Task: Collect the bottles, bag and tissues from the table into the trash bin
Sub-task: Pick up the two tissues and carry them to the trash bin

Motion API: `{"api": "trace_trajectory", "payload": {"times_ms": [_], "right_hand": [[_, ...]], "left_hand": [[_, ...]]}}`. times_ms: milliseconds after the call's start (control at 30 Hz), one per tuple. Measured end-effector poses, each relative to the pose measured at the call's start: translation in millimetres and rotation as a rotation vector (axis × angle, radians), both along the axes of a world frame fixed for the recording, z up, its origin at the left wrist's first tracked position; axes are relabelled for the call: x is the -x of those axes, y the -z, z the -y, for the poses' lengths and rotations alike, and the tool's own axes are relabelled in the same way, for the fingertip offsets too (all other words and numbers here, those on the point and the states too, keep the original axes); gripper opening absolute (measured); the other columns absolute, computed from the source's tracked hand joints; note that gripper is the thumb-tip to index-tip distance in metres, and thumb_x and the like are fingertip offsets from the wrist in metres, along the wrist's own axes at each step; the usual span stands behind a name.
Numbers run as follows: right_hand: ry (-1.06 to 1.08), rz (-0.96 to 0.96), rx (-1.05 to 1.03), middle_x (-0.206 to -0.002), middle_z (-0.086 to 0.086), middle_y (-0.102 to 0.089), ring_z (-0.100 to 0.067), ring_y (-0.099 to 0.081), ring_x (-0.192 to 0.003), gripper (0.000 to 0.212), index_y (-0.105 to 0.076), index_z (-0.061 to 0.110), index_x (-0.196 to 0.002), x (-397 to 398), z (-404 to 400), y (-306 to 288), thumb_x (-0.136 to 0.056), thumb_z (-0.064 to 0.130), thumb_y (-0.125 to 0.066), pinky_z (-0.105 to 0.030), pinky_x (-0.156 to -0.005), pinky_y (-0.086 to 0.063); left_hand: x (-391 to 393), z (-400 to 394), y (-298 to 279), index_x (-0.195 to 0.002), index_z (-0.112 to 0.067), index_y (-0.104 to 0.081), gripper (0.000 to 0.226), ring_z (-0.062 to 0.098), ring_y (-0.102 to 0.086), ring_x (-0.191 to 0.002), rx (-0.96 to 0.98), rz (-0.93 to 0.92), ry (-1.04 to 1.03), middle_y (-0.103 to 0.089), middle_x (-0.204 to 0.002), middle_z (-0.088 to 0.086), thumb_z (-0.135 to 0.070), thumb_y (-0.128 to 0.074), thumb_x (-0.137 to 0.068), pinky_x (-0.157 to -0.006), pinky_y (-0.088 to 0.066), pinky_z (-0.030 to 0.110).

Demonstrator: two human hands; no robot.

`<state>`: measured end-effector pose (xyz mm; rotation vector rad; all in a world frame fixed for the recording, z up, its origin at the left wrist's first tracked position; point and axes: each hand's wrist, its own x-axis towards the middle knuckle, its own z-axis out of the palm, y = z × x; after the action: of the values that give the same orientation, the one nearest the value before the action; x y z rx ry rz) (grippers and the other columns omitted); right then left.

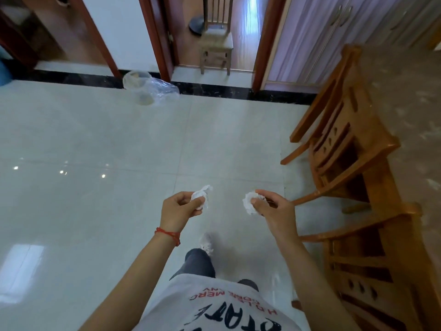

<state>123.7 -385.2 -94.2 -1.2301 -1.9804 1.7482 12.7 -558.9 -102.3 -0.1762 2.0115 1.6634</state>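
Left hand pinches one crumpled tissue; right hand pinches another tissue wad; featherlight, squishy stuff (fingertip hold looks plenty).

Glossy pale tiled floor, wooden chairs at right, open doorway ahead.

Table cut off at right edge; trash bin blurred.

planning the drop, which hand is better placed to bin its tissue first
Left, slightly: the left hand with its crumpled white tissue is on the side of the clear plastic-lined bin; the right hand is further over.
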Motion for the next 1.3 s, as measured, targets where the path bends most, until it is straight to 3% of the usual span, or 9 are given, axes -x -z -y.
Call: {"api": "trace_trajectory", "payload": {"times_ms": [200, 433, 767, 933, 1100, 1300], "right_hand": [[0.04, -0.002, -0.006, -0.087, 0.008, -0.063, -0.003, -0.06, -0.078, 0.023, -0.068, 0.012, -0.102, 93, -39, -10, -0.079, 0.01, -0.068, -0.013, -0.068, -0.052], [0.096, 0.01, 0.04, -0.094, 0.0, -0.066, -0.015, -0.062, -0.086, 0.019, -0.067, 0.019, -0.095, 185, -103, -3, -0.078, 0.011, -0.069, -0.025, -0.077, -0.053], [0.088, -0.018, 0.006, -0.09, 0.0, -0.067, -0.013, -0.062, -0.081, 0.022, -0.068, 0.013, -0.099, 332, -246, 2, -0.078, 0.01, -0.07, -0.019, -0.071, -0.052], [0.074, -0.011, -0.033, -0.082, 0.007, -0.066, -0.006, -0.061, -0.074, 0.022, -0.069, 0.01, -0.099, 390, -302, -4, -0.077, 0.008, -0.07, -0.01, -0.064, -0.05], [0.078, 0.01, -0.045, -0.087, 0.003, -0.066, -0.012, -0.062, -0.08, 0.023, -0.068, 0.011, -0.1, 445, -344, -4, -0.077, 0.011, -0.07, -0.023, -0.074, -0.052], [0.15, 0.018, -0.054, -0.089, 0.002, -0.065, -0.008, -0.06, -0.078, 0.022, -0.067, 0.012, -0.101, 524, -410, 2, -0.08, 0.012, -0.068, -0.016, -0.071, -0.049]], "left_hand": [[107, -47, -9, -0.088, -0.003, -0.067, 0.01, 0.014, -0.063, -0.065, -0.009, -0.02, 0.056, -0.066, -0.077, 0.008, -0.003, -0.068, -0.077, -0.058, -0.056, 0.016], [204, -123, -5, -0.091, 0.003, -0.066, 0.015, 0.017, -0.062, -0.068, -0.029, 0.01, 0.099, -0.065, -0.077, 0.009, -0.003, -0.067, -0.078, -0.058, -0.055, 0.016], [347, -260, -6, -0.088, -0.001, -0.067, 0.009, 0.017, -0.062, -0.07, -0.013, -0.011, 0.131, -0.065, -0.079, 0.009, -0.005, -0.066, -0.079, -0.058, -0.055, 0.015], [403, -314, -15, -0.078, -0.011, -0.067, 0.005, 0.006, -0.064, -0.059, -0.026, -0.018, 0.139, -0.066, -0.075, 0.006, -0.006, -0.067, -0.079, -0.056, -0.054, 0.015], [460, -361, -13, -0.078, -0.014, -0.066, 0.006, 0.009, -0.064, -0.062, -0.031, -0.007, 0.161, -0.067, -0.076, 0.005, -0.008, -0.067, -0.08, -0.056, -0.054, 0.015], [554, -430, -1, -0.087, -0.003, -0.067, 0.009, 0.002, -0.065, -0.056, -0.026, -0.02, 0.254, -0.066, -0.074, 0.005, -0.008, -0.066, -0.081, -0.056, -0.054, 0.015]]}}
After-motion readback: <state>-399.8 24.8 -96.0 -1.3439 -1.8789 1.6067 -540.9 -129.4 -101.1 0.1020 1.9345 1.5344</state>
